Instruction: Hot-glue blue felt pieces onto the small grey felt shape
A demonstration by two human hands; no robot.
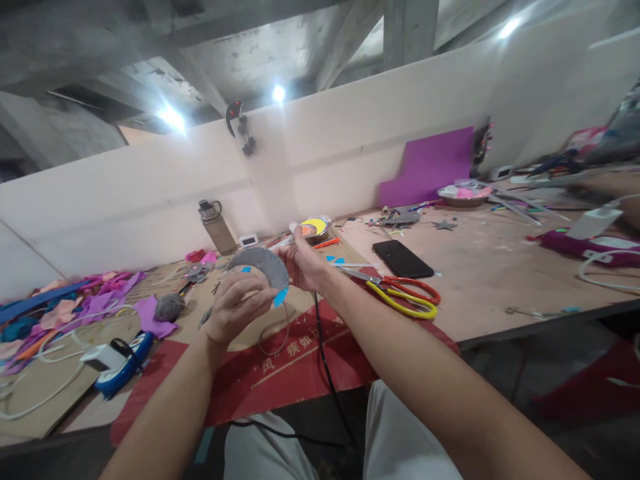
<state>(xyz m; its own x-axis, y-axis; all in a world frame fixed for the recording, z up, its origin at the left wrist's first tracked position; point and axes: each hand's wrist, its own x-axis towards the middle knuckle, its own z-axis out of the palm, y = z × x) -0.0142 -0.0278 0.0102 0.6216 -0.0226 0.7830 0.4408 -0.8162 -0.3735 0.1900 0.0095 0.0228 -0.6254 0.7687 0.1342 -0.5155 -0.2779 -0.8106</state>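
Observation:
A grey felt crescent (270, 265) is raised over the front of the table, with small bright blue pieces (281, 297) at its lower right tip and inner edge. My left hand (239, 305) grips it from below with bent fingers. At its right edge, the fingers of my right hand (303, 265) are drawn together against the felt; whether a smaller piece is between them is hidden. A thin loop of cord (285, 343) hangs below the crescent. Scissors (400, 297) with red and yellow handles lie to the right of my right forearm, beside a black phone (403, 259).
Felt scraps (95, 300), a grey yarn ball (170, 307) and a blue power strip (125, 367) lie on the left. A bottle (217, 227) stands by the partition. Purple sheet (435, 167) leans behind. A black cable (323, 347) crosses the red sheet (235, 393).

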